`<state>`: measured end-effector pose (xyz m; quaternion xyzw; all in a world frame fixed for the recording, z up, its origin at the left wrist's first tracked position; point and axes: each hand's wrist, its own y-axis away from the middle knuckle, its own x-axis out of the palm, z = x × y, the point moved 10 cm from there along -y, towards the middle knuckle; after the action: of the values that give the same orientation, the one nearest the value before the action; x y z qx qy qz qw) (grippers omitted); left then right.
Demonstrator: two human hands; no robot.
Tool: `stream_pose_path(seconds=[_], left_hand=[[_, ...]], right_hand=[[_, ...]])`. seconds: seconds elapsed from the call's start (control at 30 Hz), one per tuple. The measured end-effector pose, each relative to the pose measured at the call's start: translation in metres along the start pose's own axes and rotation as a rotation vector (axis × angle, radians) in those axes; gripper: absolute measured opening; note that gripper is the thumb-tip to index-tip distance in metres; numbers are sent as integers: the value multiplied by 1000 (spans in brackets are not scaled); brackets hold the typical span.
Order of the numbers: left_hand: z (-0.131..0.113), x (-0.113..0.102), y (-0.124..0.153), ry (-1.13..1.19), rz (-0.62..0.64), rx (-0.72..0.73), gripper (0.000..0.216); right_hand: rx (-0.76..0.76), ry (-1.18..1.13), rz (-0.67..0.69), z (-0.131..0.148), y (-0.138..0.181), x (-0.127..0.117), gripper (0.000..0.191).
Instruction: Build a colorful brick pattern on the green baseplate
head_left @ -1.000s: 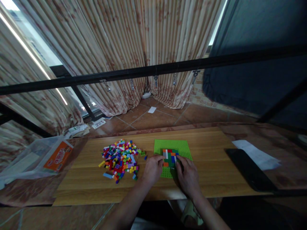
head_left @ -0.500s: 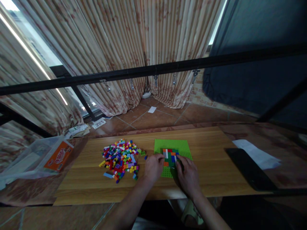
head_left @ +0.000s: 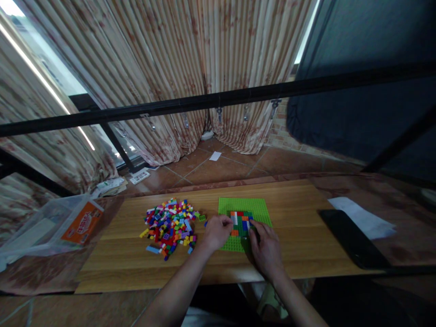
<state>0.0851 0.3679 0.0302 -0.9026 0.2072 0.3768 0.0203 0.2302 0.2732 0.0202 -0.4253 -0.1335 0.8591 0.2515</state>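
A green baseplate (head_left: 260, 206) lies on the table with a flat patch of coloured building bricks (head_left: 240, 219) on it, in red, white, green, orange and blue. At the left edge of this patch, my left hand (head_left: 217, 230) has its thumb and forefinger pinched together; anything between them is hidden. My right hand (head_left: 266, 247) rests over the baseplate's right side. Its thumb and forefinger are bent in at the patch's right edge, by the blue bricks, and what they grip is too small to make out. Left of the baseplate spreads a heap of loose bricks (head_left: 173, 222).
The wooden table (head_left: 299, 218) holds all of this. A black phone-like slab (head_left: 354, 238) lies at its right end beside a white sheet (head_left: 363, 218). A clear plastic box (head_left: 41, 227) with an orange label stands at the left. A dark rail (head_left: 190, 103) crosses beyond the table.
My left hand has shifted slightly, its fingertips lifting a little at the patch's left edge. My right hand stays almost in place. The whole view has drifted a touch.
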Motion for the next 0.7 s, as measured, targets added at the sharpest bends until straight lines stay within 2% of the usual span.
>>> stream_pose_path(seconds=[0.3,0.7], left_hand=[[9,2,-9,-38,48,-55,14],[15,7,-12,-24,96,-78,16]], right_hand=[[1,-2,11,0,0,1,37],[5,-7,21,0,0,2,37]])
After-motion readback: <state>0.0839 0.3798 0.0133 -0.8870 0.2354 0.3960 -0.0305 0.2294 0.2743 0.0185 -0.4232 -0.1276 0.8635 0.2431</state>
